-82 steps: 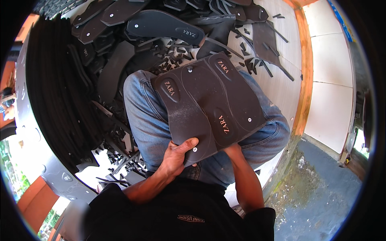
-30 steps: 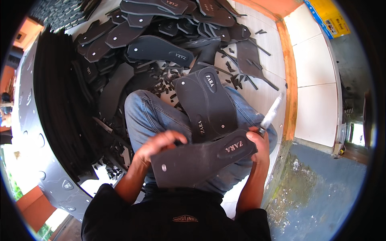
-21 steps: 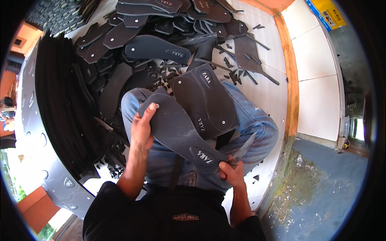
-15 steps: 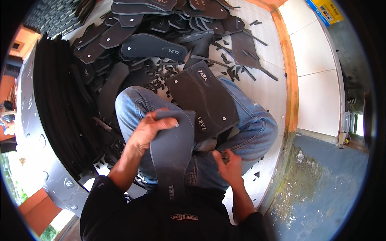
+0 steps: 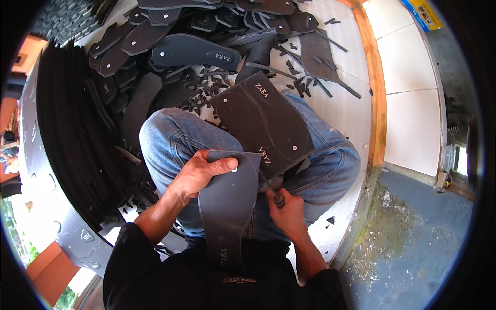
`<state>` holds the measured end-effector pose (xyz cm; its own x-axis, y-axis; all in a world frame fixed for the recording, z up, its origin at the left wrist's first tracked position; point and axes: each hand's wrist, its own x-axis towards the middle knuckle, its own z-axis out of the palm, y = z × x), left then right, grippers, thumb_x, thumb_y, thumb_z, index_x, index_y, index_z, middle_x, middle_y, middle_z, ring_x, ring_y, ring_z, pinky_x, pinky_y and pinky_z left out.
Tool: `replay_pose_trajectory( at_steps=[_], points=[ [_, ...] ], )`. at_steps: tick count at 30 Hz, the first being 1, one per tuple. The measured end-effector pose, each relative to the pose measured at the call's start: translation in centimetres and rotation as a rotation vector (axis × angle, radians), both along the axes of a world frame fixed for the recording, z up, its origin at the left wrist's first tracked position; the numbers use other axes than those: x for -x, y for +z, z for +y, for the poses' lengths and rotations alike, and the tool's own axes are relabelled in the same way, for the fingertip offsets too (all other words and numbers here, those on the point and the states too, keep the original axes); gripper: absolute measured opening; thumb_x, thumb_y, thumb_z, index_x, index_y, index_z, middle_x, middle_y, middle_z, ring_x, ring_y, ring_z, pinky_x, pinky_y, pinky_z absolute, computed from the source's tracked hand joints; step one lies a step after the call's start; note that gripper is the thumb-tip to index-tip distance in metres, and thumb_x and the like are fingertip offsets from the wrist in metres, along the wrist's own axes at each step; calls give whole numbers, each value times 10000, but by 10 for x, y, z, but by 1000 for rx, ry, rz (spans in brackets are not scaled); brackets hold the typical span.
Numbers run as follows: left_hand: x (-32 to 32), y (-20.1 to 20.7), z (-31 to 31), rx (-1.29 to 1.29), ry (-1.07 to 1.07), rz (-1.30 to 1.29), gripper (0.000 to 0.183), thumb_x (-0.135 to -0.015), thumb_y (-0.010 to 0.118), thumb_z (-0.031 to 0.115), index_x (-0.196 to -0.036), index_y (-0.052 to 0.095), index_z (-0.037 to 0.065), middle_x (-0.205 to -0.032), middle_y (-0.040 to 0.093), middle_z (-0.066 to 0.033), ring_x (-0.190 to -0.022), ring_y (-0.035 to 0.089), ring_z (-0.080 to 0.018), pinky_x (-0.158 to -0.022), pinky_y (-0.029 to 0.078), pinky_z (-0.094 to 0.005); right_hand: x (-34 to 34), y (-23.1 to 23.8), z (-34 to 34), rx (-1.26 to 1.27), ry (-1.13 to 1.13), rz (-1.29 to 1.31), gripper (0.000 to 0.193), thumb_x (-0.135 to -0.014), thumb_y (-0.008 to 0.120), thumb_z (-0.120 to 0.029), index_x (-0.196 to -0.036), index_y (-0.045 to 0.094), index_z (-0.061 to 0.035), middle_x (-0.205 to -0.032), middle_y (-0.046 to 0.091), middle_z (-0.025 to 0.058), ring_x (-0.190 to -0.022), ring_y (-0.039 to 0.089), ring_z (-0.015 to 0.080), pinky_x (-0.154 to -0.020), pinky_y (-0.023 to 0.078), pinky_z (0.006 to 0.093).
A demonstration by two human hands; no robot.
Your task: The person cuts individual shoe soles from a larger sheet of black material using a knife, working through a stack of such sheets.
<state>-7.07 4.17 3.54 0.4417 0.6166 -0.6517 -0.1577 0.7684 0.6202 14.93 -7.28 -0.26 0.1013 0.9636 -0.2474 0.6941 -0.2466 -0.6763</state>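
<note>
My left hand [image 5: 204,173] grips the far end of a dark grey foam shoe-sole blank [image 5: 227,201], its thumb pressed flat on top. The blank hangs down toward my black shirt, with a sole outline marked on its surface. Closed around the dark round handle of a thin-bladed knife [image 5: 279,199] is my right hand [image 5: 288,213]. The blade points up and left, close to the blank's right edge; whether it touches I cannot tell. Across my thighs beyond both hands rests a stack of rectangular sole blanks [image 5: 263,124].
Cut soles [image 5: 195,51] lie heaped at the far side, with small black offcuts [image 5: 206,85] scattered before them. Tall stacked dark sheets [image 5: 77,139] stand at my left. On the right run an orange ledge [image 5: 378,119] and white tiles [image 5: 413,124].
My right hand has moved up and left, bringing the knife beside the blank. The blank has shifted slightly right and nearer, and my left thumb now lies farther over its end.
</note>
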Motion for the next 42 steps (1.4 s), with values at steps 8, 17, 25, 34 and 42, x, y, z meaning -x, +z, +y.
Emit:
replay_pose_trajectory(
  at_steps=[8, 17, 25, 34, 42],
  points=[
    [-2, 1, 4, -89, -199, 50, 479, -784, 729, 346, -1022, 605, -50, -822, 661, -68, -700, 614, -97, -624, 491, -222, 12, 17, 97, -112, 213, 238, 234, -788, 638, -167, -667, 538, 6, -551, 520, 210, -506, 547, 380, -497, 409, 427],
    [-21, -54, 25, 3, 247, -454, 394, -919, 513, 365, -1060, 554, 0, -691, 600, -95, -635, 618, -170, -521, 508, -266, -1, 45, 112, -12, -491, 947, 229, -859, 646, -241, -788, 588, -31, -607, 519, -20, -462, 437, 48, -404, 319, 213],
    [-112, -17, -48, -139, 387, -244, 260, -852, 640, 295, -879, 567, 47, -618, 531, -37, -455, 456, -93, -398, 333, -213, -1, 40, 46, -208, -475, 665, 259, -885, 620, -213, -720, 531, -35, -544, 436, -23, -445, 387, 51, -407, 303, 229],
    [-115, -18, -63, 49, 411, -270, 214, -846, 656, 262, -833, 561, 70, -629, 522, -6, -418, 412, -79, -368, 281, -216, -38, 24, -15, 47, -317, 42, 377, -847, 640, -202, -586, 455, -3, -454, 429, 101, -411, 438, 195, -412, 322, 340],
    [-87, -37, -83, 72, 281, -257, 169, -815, 694, 212, -850, 600, 76, -683, 551, 0, -445, 426, -72, -379, 297, -210, -36, 23, 0, 44, -104, -57, 251, -803, 612, -140, -631, 514, 15, -549, 524, 209, -531, 532, 411, -492, 404, 412]
  ],
)
